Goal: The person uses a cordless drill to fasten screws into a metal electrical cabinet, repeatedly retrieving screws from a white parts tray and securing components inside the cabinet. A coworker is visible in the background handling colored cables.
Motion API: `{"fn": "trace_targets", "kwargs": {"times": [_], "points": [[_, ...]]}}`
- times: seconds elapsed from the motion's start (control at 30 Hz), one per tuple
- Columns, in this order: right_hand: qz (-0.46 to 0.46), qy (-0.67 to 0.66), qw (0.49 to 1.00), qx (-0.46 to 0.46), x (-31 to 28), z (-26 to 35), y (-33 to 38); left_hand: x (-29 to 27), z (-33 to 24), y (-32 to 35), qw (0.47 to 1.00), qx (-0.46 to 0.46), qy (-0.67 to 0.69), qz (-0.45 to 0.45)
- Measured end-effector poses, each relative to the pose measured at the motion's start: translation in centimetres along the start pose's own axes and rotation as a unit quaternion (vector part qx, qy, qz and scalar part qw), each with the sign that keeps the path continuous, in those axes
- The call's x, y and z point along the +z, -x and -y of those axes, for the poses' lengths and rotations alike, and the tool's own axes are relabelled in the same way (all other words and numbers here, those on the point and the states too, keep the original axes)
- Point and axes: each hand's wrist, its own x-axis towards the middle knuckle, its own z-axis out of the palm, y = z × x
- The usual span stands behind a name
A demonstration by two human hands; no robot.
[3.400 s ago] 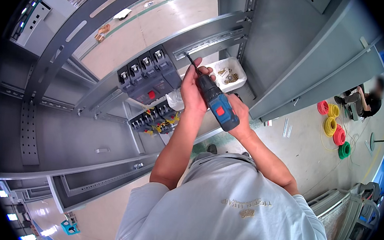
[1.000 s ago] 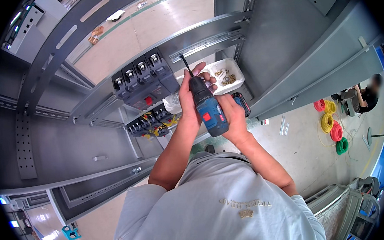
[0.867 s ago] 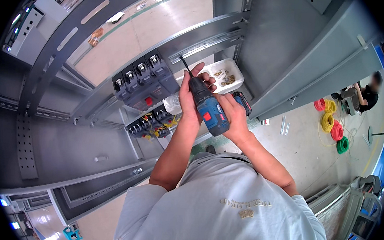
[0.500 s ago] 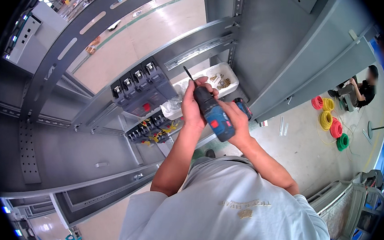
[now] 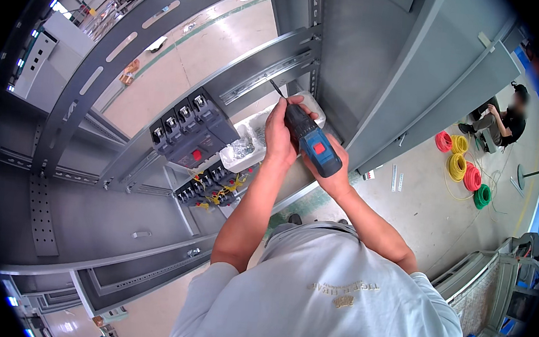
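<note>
Fingers of the right hand (image 5: 331, 173) are clenched round the grip of a blue-and-black cordless drill (image 5: 312, 143); left hand (image 5: 280, 134) wraps the drill's front end near the chuck, fingers curled on it. Both hands grasp the same tool. Drill sits between the two hands, well above the floor, bit (image 5: 277, 89) angled up-left with its tip at or just short of the grey slotted mounting rail (image 5: 270, 73); contact can't be confirmed.

Surface: open grey steel cabinet frame. Perforated uprights (image 5: 92, 85) run diagonally on the left, and a flat grey side panel (image 5: 428, 79) is on the right. Black breaker block (image 5: 190, 130) with red buttons is mounted on the rail below-left of the hands. A second row of smaller black units with yellow and red wiring (image 5: 211, 189) sits just under it. White parts tray (image 5: 252, 142) with small hardware lies directly under the hands, partly hidden by the left wrist.

Room: workshop floor, pale concrete with green line marking (image 5: 298, 202). Coils of wire (image 5: 462, 168) in red, yellow and green lie on the floor to the right, well apart from the cabinet. Another person (image 5: 507, 121) in dark clothes sits past the coils. More grey cabinet frames (image 5: 44, 49) stand far left under ceiling lights.
</note>
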Motion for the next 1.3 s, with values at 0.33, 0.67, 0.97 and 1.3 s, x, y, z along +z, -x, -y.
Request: {"fn": "trace_targets", "kwargs": {"times": [0.33, 0.67, 0.97, 1.3], "points": [[-0.003, -0.019, 1.0, -0.012, 0.4, -0.3, -0.9, 0.6, -0.7, -0.6, 1.0, 0.005, 0.008, -0.023], [0.006, -0.023, 1.0, -0.014, 0.4, -0.5, -1.1, 0.4, -0.7, -0.6, 0.999, 0.002, 0.011, -0.031], [0.004, -0.018, 1.0, -0.013, 0.3, -0.1, -1.4, 0.2, -0.7, -0.9, 0.999, 0.006, 0.018, -0.029], [0.003, -0.014, 1.0, -0.018, 0.4, -0.6, -1.3, -0.1, -0.5, -0.8, 1.0, 0.001, 0.004, -0.012]]}}
